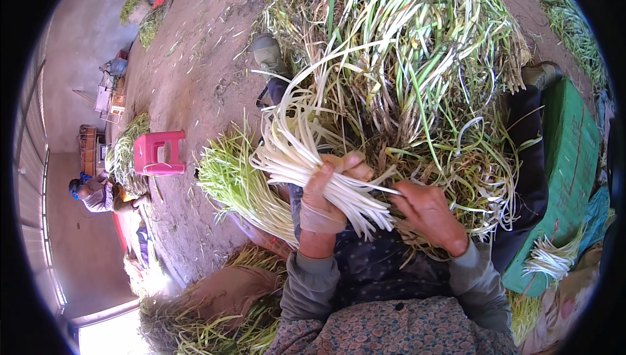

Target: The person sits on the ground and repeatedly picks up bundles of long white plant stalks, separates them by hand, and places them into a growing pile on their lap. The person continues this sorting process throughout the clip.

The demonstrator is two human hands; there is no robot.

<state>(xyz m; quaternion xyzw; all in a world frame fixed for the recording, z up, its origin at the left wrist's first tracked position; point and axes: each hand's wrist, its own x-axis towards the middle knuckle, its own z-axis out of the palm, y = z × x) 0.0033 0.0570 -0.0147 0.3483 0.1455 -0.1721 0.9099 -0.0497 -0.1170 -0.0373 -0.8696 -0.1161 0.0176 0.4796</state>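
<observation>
My left hand, with a pale wrap or partial glove around its palm and wrist, grips a bundle of long white leafy-vegetable stalks. The cut-looking pale ends fan out to the right of the fist, and the rest bends away to the upper left. Close by on the right, my right hand pinches the end of a single white stalk between thumb and fingers. Beyond both hands rises a big heap of loose green and white stalks with brown, dry leaves. A neater sheaf of light-green stalks lies left of my lap.
A green box-like block stands along my right leg, with a tied white bundle near its end. To the left are a pink plastic stool and another person beside more stalks. Covered stalks lie at lower left.
</observation>
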